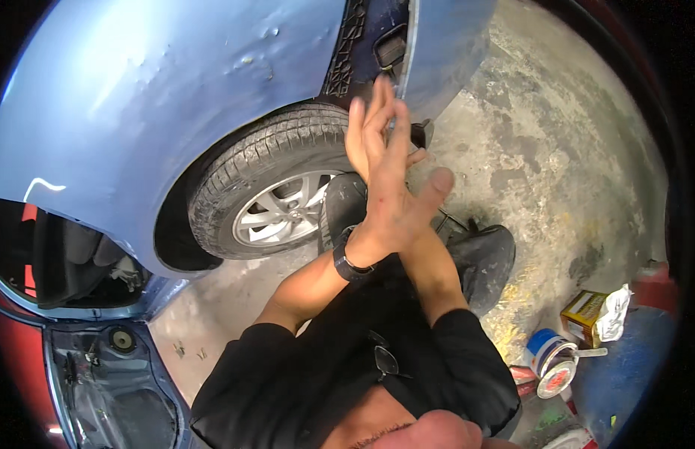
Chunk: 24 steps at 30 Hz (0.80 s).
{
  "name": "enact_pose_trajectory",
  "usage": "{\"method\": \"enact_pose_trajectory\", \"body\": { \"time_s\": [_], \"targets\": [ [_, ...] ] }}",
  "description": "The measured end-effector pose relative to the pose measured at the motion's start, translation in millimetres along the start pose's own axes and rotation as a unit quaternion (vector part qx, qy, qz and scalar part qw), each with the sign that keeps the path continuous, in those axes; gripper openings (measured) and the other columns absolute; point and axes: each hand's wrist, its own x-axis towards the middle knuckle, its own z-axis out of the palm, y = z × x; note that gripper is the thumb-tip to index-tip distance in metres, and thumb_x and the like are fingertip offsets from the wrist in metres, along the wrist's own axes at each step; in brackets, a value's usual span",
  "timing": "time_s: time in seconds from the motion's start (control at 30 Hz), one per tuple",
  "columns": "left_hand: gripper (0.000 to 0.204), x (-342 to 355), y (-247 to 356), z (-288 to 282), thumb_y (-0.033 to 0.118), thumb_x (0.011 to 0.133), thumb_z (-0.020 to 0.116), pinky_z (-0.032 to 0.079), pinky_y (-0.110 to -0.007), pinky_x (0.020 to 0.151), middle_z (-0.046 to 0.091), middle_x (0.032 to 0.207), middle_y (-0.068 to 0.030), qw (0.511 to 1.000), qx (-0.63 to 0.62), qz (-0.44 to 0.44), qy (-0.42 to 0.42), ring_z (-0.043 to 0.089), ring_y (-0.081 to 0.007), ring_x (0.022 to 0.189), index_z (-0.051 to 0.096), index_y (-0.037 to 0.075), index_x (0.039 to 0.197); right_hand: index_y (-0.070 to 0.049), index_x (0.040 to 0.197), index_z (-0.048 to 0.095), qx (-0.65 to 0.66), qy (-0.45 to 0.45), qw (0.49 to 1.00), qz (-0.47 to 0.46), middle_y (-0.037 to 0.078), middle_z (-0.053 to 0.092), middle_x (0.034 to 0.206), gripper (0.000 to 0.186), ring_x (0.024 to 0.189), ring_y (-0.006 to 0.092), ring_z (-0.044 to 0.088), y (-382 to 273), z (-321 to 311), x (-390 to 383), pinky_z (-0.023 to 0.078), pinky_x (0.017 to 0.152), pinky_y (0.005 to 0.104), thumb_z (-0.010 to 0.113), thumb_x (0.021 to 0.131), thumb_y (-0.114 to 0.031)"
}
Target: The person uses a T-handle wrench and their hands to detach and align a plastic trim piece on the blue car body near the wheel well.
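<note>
My left hand (pixel 388 198), with a dark watch (pixel 347 262) on the wrist, is raised in front of the car's wheel arch, fingers stretched out and thumb apart. My right hand (pixel 358 135) is behind it, partly hidden, its fingers extended upward; the two overlap, and I cannot tell whether they touch. Neither visibly holds anything. Beyond them are a blue car fender (pixel 175 82) with small dents, a tire (pixel 242 157) on a silver alloy wheel (pixel 272 217), and a dark vertical gap (pixel 347 52) beside another blue panel (pixel 444 37).
My bent legs (pixel 482 269) are on the stained concrete floor (pixel 557 165). At lower right are a can with a blue band (pixel 546 344), a yellow box (pixel 583 314) with a white packet (pixel 613 314), and a blue surface (pixel 617 382). An open car door (pixel 108 389) is at lower left.
</note>
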Motion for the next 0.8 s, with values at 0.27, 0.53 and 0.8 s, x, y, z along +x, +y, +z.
{"method": "enact_pose_trajectory", "body": {
  "time_s": [0.27, 0.53, 0.8],
  "targets": [
    [0.084, -4.7, -18.2, -0.6, 0.067, 0.102, 0.026, 0.038, -0.051, 0.112, 0.023, 0.158, -0.0083, 0.995, -0.097, -0.021, 0.034, 0.027, -0.0256, 0.146, 0.030, 0.002, 0.156, 0.001, 0.135, 0.045, 0.597, 0.122, 0.724, 0.323, 0.023, 0.050, 0.127, 0.068, 0.121, 0.0407, 0.048, 47.4, 4.2, -83.6, 0.043, 0.099, 0.0509, 0.081, 0.081, -0.020],
    [0.093, -1.6, -17.5, -2.7, 0.071, 0.100, 0.016, 0.015, -0.054, 0.120, 0.030, 0.160, -0.0178, 0.978, -0.184, -0.065, 0.073, 0.020, -0.0298, 0.151, 0.031, -0.002, 0.154, -0.010, 0.157, 0.023, 0.561, 0.109, 0.805, 0.160, 0.026, 0.031, 0.150, 0.115, 0.140, 0.0477, 0.034, 67.0, 17.2, -3.0, 0.031, 0.109, 0.0693, 0.090, 0.064, -0.018],
    [0.045, 27.3, -116.9, -4.5, 0.023, 0.097, 0.069, 0.048, -0.035, 0.096, 0.061, 0.118, -0.0056, 0.908, -0.204, -0.118, 0.346, 0.057, -0.0154, 0.111, 0.053, 0.002, 0.134, -0.008, 0.157, 0.022, 0.538, 0.067, 0.825, 0.160, 0.029, 0.028, 0.154, 0.111, 0.142, 0.0494, 0.031, 69.6, 22.1, -8.8, 0.029, 0.111, 0.0688, 0.088, 0.068, -0.020]
  ]
}}
